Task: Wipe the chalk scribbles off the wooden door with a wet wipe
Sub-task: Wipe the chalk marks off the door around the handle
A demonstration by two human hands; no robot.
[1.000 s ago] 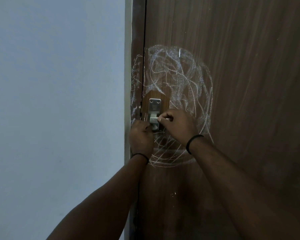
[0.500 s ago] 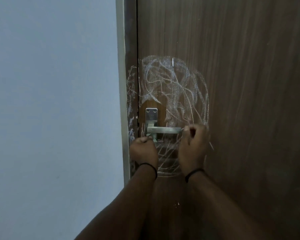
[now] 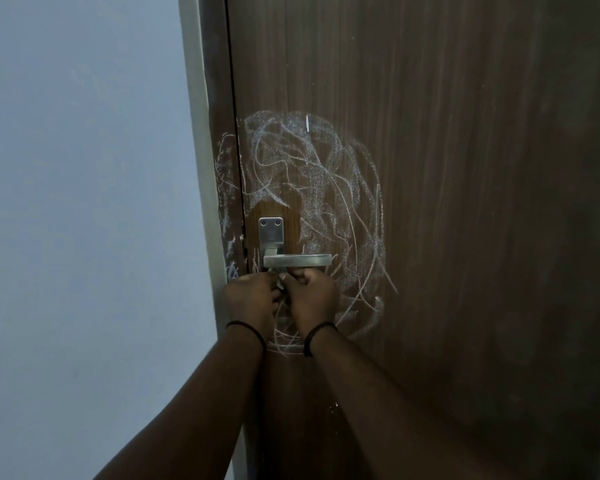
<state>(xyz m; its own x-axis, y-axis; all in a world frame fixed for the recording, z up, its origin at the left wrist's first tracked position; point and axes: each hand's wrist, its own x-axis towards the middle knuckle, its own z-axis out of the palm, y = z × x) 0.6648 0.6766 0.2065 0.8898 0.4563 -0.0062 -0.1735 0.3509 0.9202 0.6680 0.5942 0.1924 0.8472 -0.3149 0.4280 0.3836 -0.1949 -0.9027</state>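
White chalk scribbles (image 3: 312, 202) form a rough circle on the dark wooden door (image 3: 465, 168), around and to the right of the metal lever handle (image 3: 297, 260). My left hand (image 3: 250, 299) and my right hand (image 3: 312, 299) meet just below the handle, fingers curled and knuckles toward me. Between their fingertips they pinch a small pale piece, apparently the wet wipe (image 3: 280, 280); most of it is hidden by the fingers. Both wrists wear a thin black band.
The door frame (image 3: 219, 150) runs down the left of the door and carries more chalk marks (image 3: 224, 174). A plain pale wall (image 3: 84, 202) fills the left side. The door's right part lies in deep shadow.
My right hand was out at the free end of the handle half a second ago; it has come back left to meet my left hand under the handle. The view has shifted slightly.
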